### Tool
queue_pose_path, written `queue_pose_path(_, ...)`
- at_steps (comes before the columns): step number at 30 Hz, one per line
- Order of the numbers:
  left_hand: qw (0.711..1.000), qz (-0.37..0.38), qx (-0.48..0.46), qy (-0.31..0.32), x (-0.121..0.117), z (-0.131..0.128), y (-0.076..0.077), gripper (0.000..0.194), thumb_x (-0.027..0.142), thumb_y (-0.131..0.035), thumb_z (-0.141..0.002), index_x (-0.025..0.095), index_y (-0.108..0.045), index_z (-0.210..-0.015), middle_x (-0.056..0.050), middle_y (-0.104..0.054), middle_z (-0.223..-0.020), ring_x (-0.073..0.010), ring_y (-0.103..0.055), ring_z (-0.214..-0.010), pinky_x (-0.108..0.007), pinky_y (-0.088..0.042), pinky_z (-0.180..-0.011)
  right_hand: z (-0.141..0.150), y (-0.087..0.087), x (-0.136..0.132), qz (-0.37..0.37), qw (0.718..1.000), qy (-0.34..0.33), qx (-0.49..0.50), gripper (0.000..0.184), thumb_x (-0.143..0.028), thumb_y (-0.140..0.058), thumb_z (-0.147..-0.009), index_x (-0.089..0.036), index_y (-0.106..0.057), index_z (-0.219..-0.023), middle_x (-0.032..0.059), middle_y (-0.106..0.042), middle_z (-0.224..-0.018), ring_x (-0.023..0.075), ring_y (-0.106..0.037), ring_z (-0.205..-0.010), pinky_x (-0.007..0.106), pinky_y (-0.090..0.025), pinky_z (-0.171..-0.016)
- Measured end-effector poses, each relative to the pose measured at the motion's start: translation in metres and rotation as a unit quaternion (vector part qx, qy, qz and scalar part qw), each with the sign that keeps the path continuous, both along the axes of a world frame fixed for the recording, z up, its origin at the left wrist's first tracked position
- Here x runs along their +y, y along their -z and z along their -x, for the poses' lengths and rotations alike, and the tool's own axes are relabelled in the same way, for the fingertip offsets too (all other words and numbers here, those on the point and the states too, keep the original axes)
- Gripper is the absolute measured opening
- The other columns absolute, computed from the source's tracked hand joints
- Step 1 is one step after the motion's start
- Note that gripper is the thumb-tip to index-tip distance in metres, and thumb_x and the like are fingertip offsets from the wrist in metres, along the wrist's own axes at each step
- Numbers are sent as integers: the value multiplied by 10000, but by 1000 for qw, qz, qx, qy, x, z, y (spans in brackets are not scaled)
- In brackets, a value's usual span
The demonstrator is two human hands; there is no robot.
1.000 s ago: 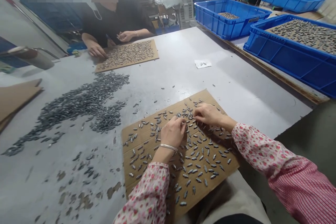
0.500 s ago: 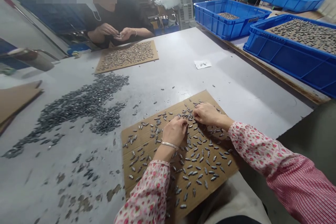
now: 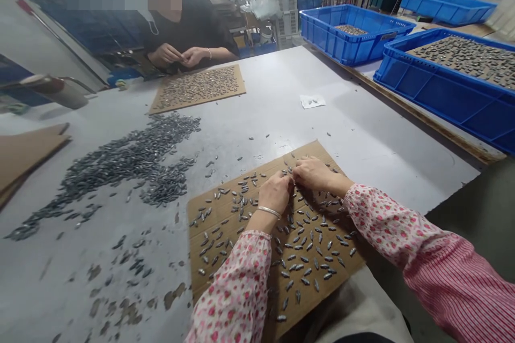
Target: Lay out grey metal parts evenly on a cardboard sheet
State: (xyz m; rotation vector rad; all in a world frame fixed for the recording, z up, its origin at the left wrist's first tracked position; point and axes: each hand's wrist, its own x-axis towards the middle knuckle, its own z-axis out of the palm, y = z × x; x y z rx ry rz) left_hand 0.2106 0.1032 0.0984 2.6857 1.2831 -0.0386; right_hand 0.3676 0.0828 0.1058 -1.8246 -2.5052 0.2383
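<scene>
- Both hands are in close in the head view, fingertips nearly meeting over the upper part of the cardboard sheet!
- Left hand [image 3: 276,193]: fingers curled and pinched together, a silver bracelet [image 3: 269,211] at the wrist; whether a piece is gripped, I can't tell.
- Right hand [image 3: 316,174]: bent fingers right beside the left's, tips hidden, so no call on what they hold.
- Under them lies the cardboard sheet [image 3: 308,300], flat at the near edge of the white surface [image 3: 261,107], small metal pieces [image 3: 296,267] scattered all over it.
- Off to the left, a big dark heap [image 3: 132,158] of similar pieces, with strays around it.
- Across the way, a co-worker's hands [image 3: 193,56] meet behind another covered board [image 3: 239,88].
- And on the right, blue crates [image 3: 338,45], two with filled boards inside.
</scene>
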Motion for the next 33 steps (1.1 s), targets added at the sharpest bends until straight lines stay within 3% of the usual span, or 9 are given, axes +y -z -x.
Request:
queue_pose_path(7,1000,-14,3,-26,-4,4,4,256,286,-422,-913,235,-673,-913,-46,-625,-957,-173,-616,-809,-255,-413,-631,-12,8,1,7,1000,18,1,210,-236,-494,-901,-173,-692,-872,88,-657,-918,198,-545,-876,297,-359,-756)
queue_pose_path(14,995,-19,-90,-46,-6,28,9,233,342,-441,-910,244,-645,-970,-35,-637,-952,-169,-604,-826,-263,-428,-681,-9,13,4,9,999,19,32,160,-242,-534,-880,-179,-679,-905,88,-660,-938,194,-547,-884,292,-340,-745)
queue_pose_path(20,992,42,-106,-59,-19,50,-7,213,332,-476,-883,232,-662,-907,-23,-647,-925,-162,-599,-833,-264,-436,-726,-4,2,-1,28,999,5,19,168,-196,-501,-877,-166,-667,-883,99,-659,-955,195,-541,-883,299,-326,-739)
queue_pose_path(27,992,100,-67,-46,-43,53,-26,212,326,-493,-873,227,-680,-868,-24,-651,-899,-167,-602,-825,-277,-434,-720,0,-14,-11,16,999,48,14,169,-229,-519,-888,-165,-675,-871,100,-657,-948,197,-534,-873,294,-319,-730)
queue_pose_path(33,993,106,-23,-39,-53,47,-22,205,342,-496,-873,234,-669,-891,-32,-648,-942,-185,-604,-871,-279,-436,-697,4,-12,-37,48,994,-57,78,127,-218,-564,-854,-190,-687,-838,59,-656,-898,171,-536,-849,265,-329,-695)
